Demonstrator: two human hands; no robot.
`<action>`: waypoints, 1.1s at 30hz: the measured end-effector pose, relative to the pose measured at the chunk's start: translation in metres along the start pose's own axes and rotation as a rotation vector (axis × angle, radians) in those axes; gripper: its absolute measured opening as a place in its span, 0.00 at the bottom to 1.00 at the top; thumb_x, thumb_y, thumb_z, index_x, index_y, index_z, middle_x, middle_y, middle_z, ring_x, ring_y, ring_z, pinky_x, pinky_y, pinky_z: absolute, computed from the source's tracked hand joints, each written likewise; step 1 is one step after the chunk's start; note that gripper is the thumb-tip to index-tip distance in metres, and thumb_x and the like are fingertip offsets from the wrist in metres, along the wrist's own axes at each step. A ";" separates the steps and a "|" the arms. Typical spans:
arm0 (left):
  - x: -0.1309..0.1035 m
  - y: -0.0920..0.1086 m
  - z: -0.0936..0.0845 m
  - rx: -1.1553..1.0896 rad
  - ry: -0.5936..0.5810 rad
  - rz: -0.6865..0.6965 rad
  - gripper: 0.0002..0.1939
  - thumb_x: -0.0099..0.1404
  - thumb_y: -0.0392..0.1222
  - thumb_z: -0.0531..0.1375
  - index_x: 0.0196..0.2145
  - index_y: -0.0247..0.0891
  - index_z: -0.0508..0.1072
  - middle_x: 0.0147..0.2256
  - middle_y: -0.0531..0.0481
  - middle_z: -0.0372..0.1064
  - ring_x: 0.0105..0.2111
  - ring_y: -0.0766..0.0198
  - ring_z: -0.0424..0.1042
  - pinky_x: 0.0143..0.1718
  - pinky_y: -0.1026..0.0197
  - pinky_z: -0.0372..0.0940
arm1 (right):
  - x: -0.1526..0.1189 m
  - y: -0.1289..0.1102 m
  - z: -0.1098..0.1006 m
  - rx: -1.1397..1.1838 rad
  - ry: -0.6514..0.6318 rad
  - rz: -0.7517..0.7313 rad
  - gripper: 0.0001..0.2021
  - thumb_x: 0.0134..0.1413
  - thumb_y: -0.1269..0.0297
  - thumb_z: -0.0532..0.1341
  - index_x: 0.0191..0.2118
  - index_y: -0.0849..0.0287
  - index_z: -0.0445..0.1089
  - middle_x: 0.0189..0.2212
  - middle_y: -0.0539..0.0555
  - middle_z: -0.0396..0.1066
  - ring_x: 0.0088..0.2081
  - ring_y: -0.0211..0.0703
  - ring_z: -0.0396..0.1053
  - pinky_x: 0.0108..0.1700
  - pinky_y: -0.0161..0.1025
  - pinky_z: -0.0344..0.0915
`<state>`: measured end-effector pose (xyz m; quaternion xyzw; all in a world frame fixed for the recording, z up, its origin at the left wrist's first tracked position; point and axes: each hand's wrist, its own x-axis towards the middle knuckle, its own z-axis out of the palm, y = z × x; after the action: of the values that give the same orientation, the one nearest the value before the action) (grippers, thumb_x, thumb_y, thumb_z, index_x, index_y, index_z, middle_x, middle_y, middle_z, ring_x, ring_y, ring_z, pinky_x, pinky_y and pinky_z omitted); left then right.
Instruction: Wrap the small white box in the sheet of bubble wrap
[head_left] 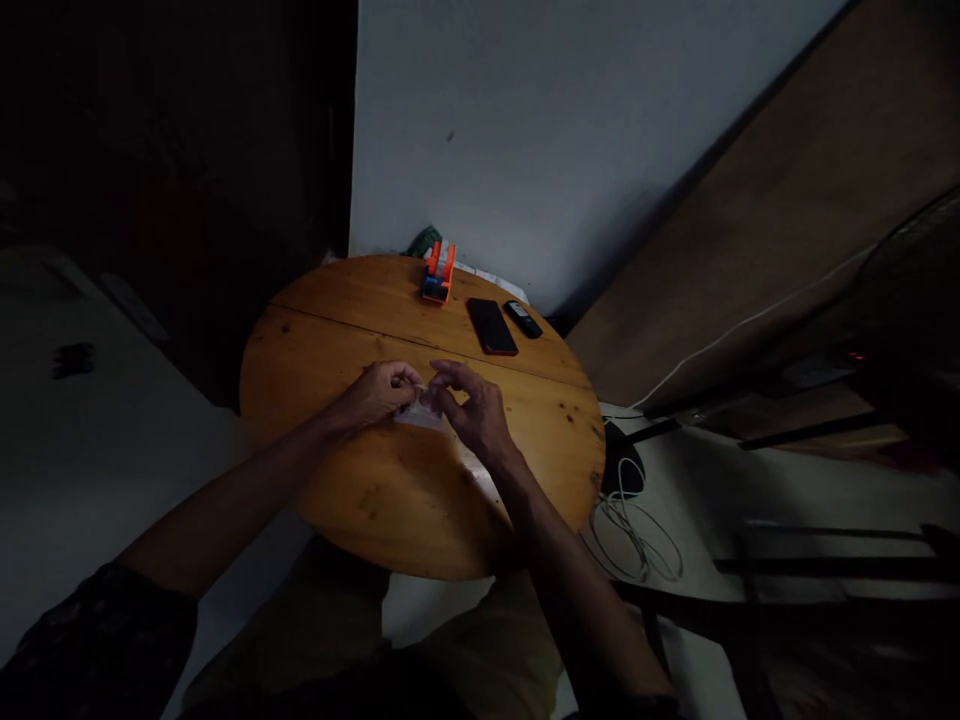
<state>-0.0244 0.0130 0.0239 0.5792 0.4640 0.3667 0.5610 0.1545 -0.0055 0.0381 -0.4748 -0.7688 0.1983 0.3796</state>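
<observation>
Over the middle of the round wooden table (360, 350), my left hand (384, 390) is closed, its thumb and finger pinching the upper edge of what looks like a small clear plastic bag (421, 414). My right hand (472, 405) curls in from the other side, thumb and fingertips bent against the bag's top right corner. The bag hangs between both hands, its lower part pale and see-through. Dim light hides what, if anything, is inside it.
Towards the wall stands an orange tape dispenser (439, 271). Right of it lie a black phone with red edges (492, 327) and a small dark handset (523, 319). A dark green item (424, 240) sits behind the table. Coiled white cable (634, 530) lies on the floor at right.
</observation>
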 end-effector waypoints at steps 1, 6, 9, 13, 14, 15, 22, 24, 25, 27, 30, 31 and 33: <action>-0.001 0.001 0.000 -0.013 0.011 -0.030 0.06 0.54 0.39 0.61 0.31 0.37 0.71 0.17 0.58 0.64 0.16 0.71 0.60 0.19 0.68 0.55 | -0.005 -0.002 0.001 -0.058 -0.006 -0.005 0.16 0.60 0.68 0.59 0.52 0.54 0.73 0.33 0.50 0.79 0.39 0.43 0.77 0.50 0.42 0.67; -0.002 0.005 0.002 -0.063 0.022 -0.107 0.04 0.57 0.36 0.63 0.31 0.37 0.70 0.14 0.61 0.62 0.12 0.73 0.57 0.15 0.69 0.50 | -0.021 -0.001 0.005 -0.367 -0.080 -0.152 0.14 0.65 0.68 0.57 0.52 0.55 0.75 0.42 0.56 0.80 0.45 0.47 0.76 0.50 0.43 0.64; -0.001 0.004 0.002 -0.058 0.002 -0.092 0.03 0.59 0.36 0.63 0.32 0.36 0.70 0.14 0.60 0.62 0.12 0.72 0.58 0.14 0.69 0.52 | -0.027 -0.001 0.005 -0.503 -0.121 -0.239 0.15 0.68 0.69 0.54 0.53 0.55 0.74 0.44 0.58 0.80 0.44 0.46 0.76 0.48 0.43 0.61; 0.000 0.000 0.002 -0.060 -0.010 -0.082 0.03 0.60 0.35 0.62 0.32 0.36 0.70 0.14 0.60 0.63 0.12 0.72 0.59 0.14 0.70 0.53 | -0.031 -0.006 0.004 -0.594 -0.153 -0.308 0.17 0.68 0.71 0.51 0.55 0.58 0.73 0.44 0.59 0.80 0.45 0.46 0.75 0.49 0.43 0.59; 0.000 0.000 0.002 -0.060 -0.010 -0.084 0.03 0.60 0.35 0.62 0.32 0.36 0.70 0.14 0.60 0.63 0.12 0.72 0.59 0.14 0.70 0.53 | -0.033 -0.008 0.004 -0.608 -0.160 -0.326 0.17 0.68 0.72 0.51 0.56 0.59 0.72 0.45 0.60 0.80 0.46 0.46 0.75 0.49 0.43 0.59; 0.001 0.000 0.002 -0.063 -0.012 -0.084 0.03 0.60 0.35 0.62 0.32 0.36 0.70 0.14 0.60 0.63 0.12 0.73 0.59 0.14 0.70 0.53 | -0.035 -0.009 0.004 -0.620 -0.162 -0.345 0.17 0.68 0.72 0.51 0.56 0.60 0.71 0.47 0.60 0.79 0.47 0.46 0.75 0.49 0.44 0.59; -0.001 0.002 0.001 -0.088 -0.007 -0.101 0.04 0.56 0.35 0.62 0.31 0.36 0.70 0.15 0.60 0.64 0.12 0.73 0.59 0.14 0.70 0.51 | -0.060 -0.009 0.013 -0.682 -0.133 -0.377 0.18 0.67 0.72 0.53 0.59 0.62 0.68 0.57 0.63 0.73 0.61 0.51 0.67 0.62 0.52 0.54; -0.002 0.002 0.001 -0.085 -0.003 -0.096 0.05 0.55 0.36 0.63 0.31 0.36 0.70 0.15 0.60 0.64 0.12 0.73 0.58 0.14 0.70 0.51 | -0.065 -0.010 0.015 -0.697 -0.129 -0.364 0.19 0.67 0.72 0.52 0.59 0.62 0.68 0.58 0.62 0.72 0.62 0.52 0.66 0.63 0.54 0.52; -0.002 0.002 0.001 -0.085 -0.005 -0.087 0.05 0.55 0.37 0.63 0.30 0.36 0.70 0.15 0.59 0.64 0.12 0.73 0.59 0.14 0.70 0.51 | -0.066 -0.011 0.016 -0.701 -0.128 -0.358 0.19 0.67 0.72 0.52 0.60 0.62 0.68 0.58 0.63 0.72 0.62 0.52 0.66 0.63 0.54 0.52; -0.003 0.001 0.002 -0.095 -0.010 -0.059 0.06 0.54 0.38 0.64 0.30 0.36 0.70 0.16 0.59 0.64 0.13 0.73 0.59 0.15 0.70 0.52 | -0.065 -0.012 0.017 -0.698 -0.129 -0.339 0.19 0.67 0.71 0.53 0.60 0.63 0.67 0.59 0.63 0.71 0.63 0.54 0.66 0.63 0.55 0.53; -0.001 -0.001 0.003 -0.106 -0.011 -0.033 0.10 0.52 0.39 0.66 0.30 0.37 0.69 0.18 0.59 0.65 0.14 0.73 0.59 0.16 0.69 0.53 | -0.065 -0.012 0.015 -0.629 -0.135 -0.297 0.19 0.65 0.72 0.54 0.60 0.62 0.67 0.59 0.63 0.71 0.63 0.54 0.65 0.63 0.56 0.53; 0.000 -0.002 0.003 -0.100 -0.011 -0.028 0.10 0.51 0.39 0.66 0.30 0.37 0.69 0.18 0.60 0.65 0.14 0.73 0.59 0.17 0.69 0.53 | -0.066 -0.013 0.014 -0.584 -0.131 -0.283 0.19 0.64 0.73 0.54 0.59 0.61 0.68 0.58 0.63 0.72 0.63 0.54 0.66 0.63 0.57 0.53; 0.002 -0.005 0.003 -0.081 -0.007 -0.019 0.11 0.50 0.40 0.66 0.30 0.37 0.69 0.18 0.60 0.63 0.15 0.73 0.59 0.17 0.69 0.52 | -0.072 -0.021 0.009 -0.455 -0.119 -0.264 0.19 0.62 0.75 0.54 0.56 0.60 0.70 0.53 0.61 0.76 0.60 0.53 0.69 0.62 0.58 0.56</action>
<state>-0.0221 0.0134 0.0190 0.5528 0.4522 0.3781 0.5891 0.1545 -0.0786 0.0179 -0.4311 -0.8698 -0.0035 0.2399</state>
